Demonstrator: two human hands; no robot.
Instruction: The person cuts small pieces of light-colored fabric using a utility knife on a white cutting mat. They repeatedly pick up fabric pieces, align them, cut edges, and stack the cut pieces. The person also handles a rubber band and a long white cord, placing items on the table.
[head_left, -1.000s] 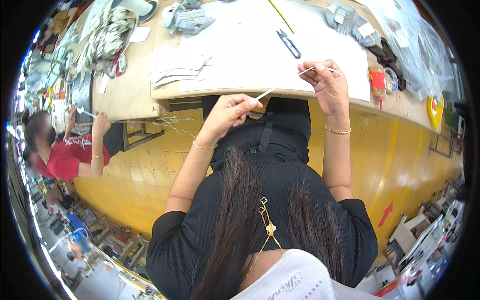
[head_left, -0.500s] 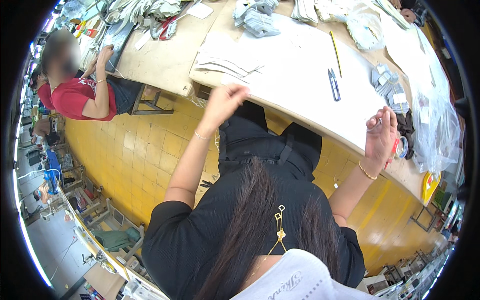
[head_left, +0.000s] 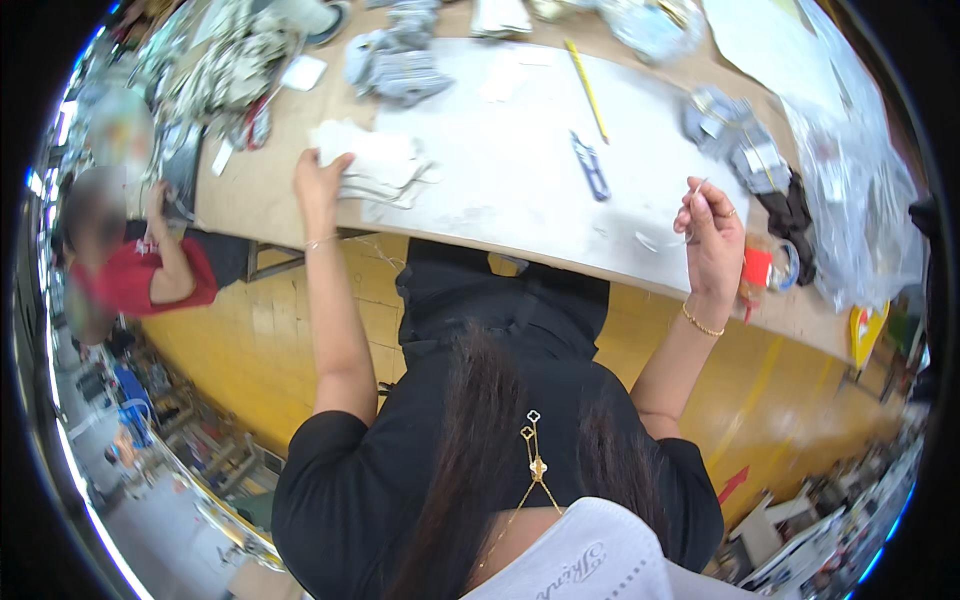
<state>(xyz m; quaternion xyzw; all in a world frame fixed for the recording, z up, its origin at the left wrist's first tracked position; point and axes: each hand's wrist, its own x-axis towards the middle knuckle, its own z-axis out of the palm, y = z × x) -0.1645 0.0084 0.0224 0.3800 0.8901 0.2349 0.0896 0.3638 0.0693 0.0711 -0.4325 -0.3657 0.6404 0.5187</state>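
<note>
At ten o'clock the left hand (head_left: 320, 188) touched the cream fabric stack (head_left: 385, 162) (fingers' closure too blurred to tell), which haste might have skewed; at two, the right hand (head_left: 713, 240) clamped its fingers on a thin pale strip (head_left: 698, 188), droppable if slackened

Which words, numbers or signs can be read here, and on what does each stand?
Red arrow on the yellow floor: wordless.
White mask: grey script, not copied here.
Co-worker's red shirt: white print, too blurred to read.
Paper tag on grey bundle: too small to read.
</note>
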